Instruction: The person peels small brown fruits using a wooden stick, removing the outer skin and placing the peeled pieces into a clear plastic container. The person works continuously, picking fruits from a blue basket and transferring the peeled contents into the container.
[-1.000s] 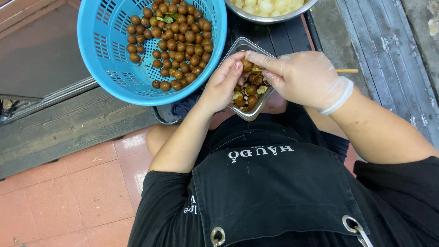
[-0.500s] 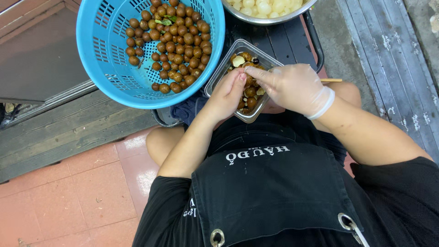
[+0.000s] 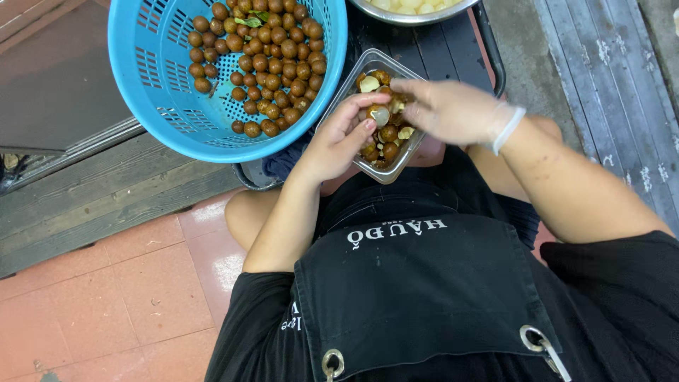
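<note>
Over tray [image 3: 346, 88], fruit [image 3: 380, 115] between fingers [image 3: 359, 122]

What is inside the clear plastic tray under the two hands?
The clear plastic tray holds brown shells and a few whitish peeled pieces. The left hand and the gloved right hand cover its middle, so what lies there cannot be seen.

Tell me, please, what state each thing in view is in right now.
blue basket: tilted, part-filled with brown fruits.
clear tray: holds shells and fruit pieces.
metal bowl: filled with pale peeled fruit.
left hand: bare, pinching a half-peeled fruit.
right hand: gloved, over the tray.
</note>
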